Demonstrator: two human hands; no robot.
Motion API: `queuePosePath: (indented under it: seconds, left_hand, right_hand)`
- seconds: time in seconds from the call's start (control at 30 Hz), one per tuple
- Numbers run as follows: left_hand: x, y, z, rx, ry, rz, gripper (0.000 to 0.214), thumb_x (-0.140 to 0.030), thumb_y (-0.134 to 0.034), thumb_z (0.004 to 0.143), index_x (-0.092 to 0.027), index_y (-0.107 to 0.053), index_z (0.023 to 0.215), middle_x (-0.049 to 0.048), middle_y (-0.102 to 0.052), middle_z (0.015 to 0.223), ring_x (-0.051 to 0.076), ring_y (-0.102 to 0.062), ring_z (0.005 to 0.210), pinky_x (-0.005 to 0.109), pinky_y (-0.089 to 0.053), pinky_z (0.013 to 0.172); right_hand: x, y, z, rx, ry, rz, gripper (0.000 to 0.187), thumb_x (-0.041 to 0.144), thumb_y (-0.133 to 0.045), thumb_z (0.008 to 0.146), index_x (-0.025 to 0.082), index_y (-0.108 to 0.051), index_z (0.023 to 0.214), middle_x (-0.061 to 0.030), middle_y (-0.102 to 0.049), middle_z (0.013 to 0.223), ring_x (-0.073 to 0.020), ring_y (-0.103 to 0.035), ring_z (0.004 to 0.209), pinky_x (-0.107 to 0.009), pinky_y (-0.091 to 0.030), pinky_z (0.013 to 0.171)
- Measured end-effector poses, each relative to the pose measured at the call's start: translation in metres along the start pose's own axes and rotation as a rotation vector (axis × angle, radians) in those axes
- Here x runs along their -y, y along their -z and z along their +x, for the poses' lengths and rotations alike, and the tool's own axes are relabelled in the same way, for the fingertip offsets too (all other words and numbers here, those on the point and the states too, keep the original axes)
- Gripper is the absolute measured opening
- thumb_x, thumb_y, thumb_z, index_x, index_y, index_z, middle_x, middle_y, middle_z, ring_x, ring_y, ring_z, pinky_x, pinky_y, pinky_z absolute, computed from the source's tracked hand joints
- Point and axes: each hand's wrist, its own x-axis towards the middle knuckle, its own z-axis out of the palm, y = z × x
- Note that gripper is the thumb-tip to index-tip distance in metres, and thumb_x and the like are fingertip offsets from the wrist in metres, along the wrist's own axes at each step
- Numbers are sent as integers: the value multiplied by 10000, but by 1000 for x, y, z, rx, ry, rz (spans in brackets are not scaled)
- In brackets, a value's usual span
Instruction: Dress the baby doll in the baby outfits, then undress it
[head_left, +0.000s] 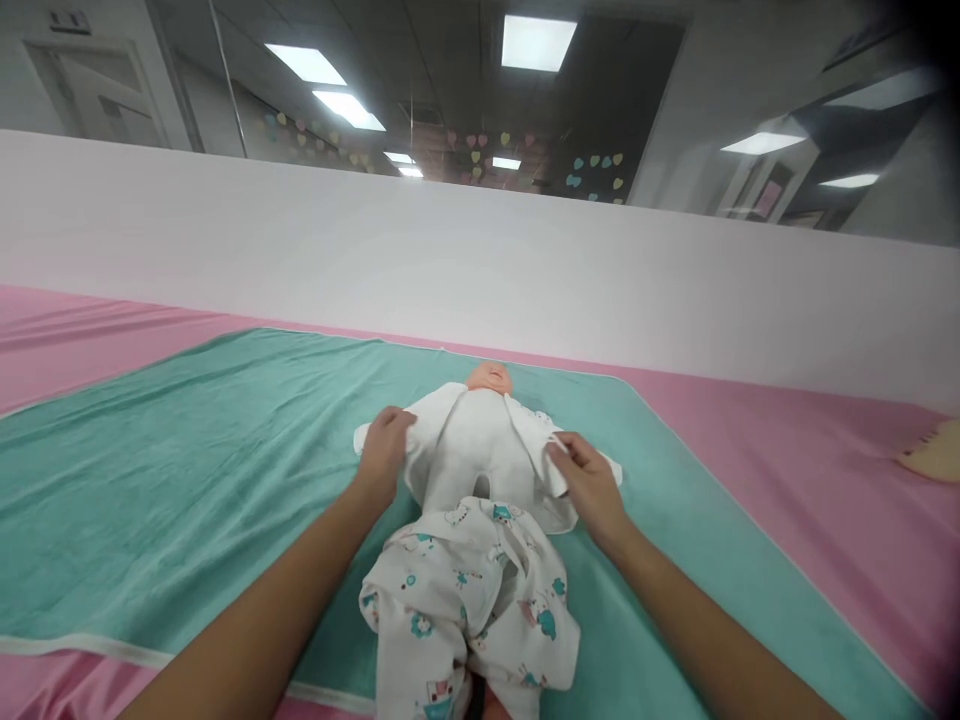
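A baby doll (491,378) lies on its back, its head away from me, with a white cloth body (481,440). It has on a white baby jacket (435,415) whose front hangs apart, and printed baby pants (450,580) lie around its lower legs. My left hand (386,450) is closed on the jacket at the doll's left-hand side in the view; its fingertips are partly hidden. With thumb and fingers, my right hand (589,480) pinches the edge of the opposite front panel.
Under the doll is a green blanket (187,480) with white edging, spread over a pink sheet (840,460). A low white wall (450,270) with glass above it stands behind. Something beige (934,452) lies at the far right.
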Motion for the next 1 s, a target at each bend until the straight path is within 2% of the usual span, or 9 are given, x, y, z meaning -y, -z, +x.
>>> queuePosePath:
  seconds: [0.13, 0.23, 0.33, 0.4, 0.47, 0.53, 0.6, 0.8, 1.0]
  left_hand:
    - [12, 13, 14, -139, 65, 35, 123, -226, -535, 656, -173, -525, 767, -11, -504, 687, 130, -453, 591, 247, -343, 535]
    - [10, 13, 9, -229, -152, 223, 271, -155, -508, 659, -189, -556, 924, 50, -588, 972, 199, -551, 853, 308, -426, 729]
    - [-2, 7, -5, -53, -308, 262, 253, -167, -496, 717, -225, -592, 944, 36, -606, 1084, 233, -529, 1058, 354, -397, 909]
    - [-10, 3, -14, 210, -327, 215, 188, -195, -504, 751, -227, -620, 896, 29, -628, 1079, 226, -545, 1064, 354, -389, 948]
    - [-15, -2, -22, 452, -396, 217, 138, -220, -527, 768, -222, -640, 849, 33, -608, 1148, 224, -526, 1110, 358, -362, 997]
    - [-16, -4, -27, 580, -476, 272, 115, -241, -545, 785, -225, -647, 836, 30, -556, 1237, 230, -459, 1196, 377, -314, 1051]
    - [-16, -6, -31, 617, -509, 323, 117, -259, -558, 799, -232, -647, 869, 23, -499, 1307, 230, -392, 1260, 396, -276, 1085]
    - [-15, -9, -38, 726, -558, 372, 121, -260, -568, 819, -236, -647, 907, -2, -385, 1419, 220, -255, 1357, 395, -219, 1136]
    - [-12, -12, -40, 686, -535, 322, 135, -243, -528, 839, -238, -646, 904, 1, -410, 1405, 222, -274, 1349, 407, -237, 1129]
  right_hand:
    - [-10, 46, 13, -129, -78, 235, 343, 419, -600, 760, 216, -558, 1033, -2, -567, 761, -148, -504, 623, -274, -400, 578]
    - [-16, 74, 19, -346, -46, -61, 263, 392, -576, 767, 206, -599, 951, -5, -542, 724, -157, -489, 627, -296, -392, 593]
    - [-14, 74, 17, -502, 139, -372, 218, 370, -559, 787, 194, -610, 904, -29, -547, 820, -168, -506, 729, -324, -414, 700]
    - [-9, 58, 9, -313, 244, -379, 176, 333, -530, 811, 189, -607, 879, -38, -561, 871, -163, -518, 771, -314, -422, 735]
    - [-1, 37, -3, 78, 232, -300, 137, 284, -505, 821, 193, -607, 833, -23, -579, 822, -148, -524, 737, -284, -426, 692]
    - [7, 18, -15, 458, 160, -227, 99, 245, -524, 797, 197, -611, 796, 1, -587, 749, -131, -514, 677, -253, -415, 622]
    - [14, 8, -24, 690, 102, -177, 65, 217, -559, 764, 193, -618, 756, 18, -587, 702, -114, -500, 635, -231, -395, 580]
    - [25, 10, -35, 980, -60, -92, 162, 180, -654, 657, 179, -683, 817, 33, -575, 655, -90, -491, 578, -192, -379, 508]
    - [31, 15, -38, 1280, -248, -84, 248, 247, -682, 646, 164, -678, 879, 40, -579, 622, -82, -510, 525, -183, -393, 477]
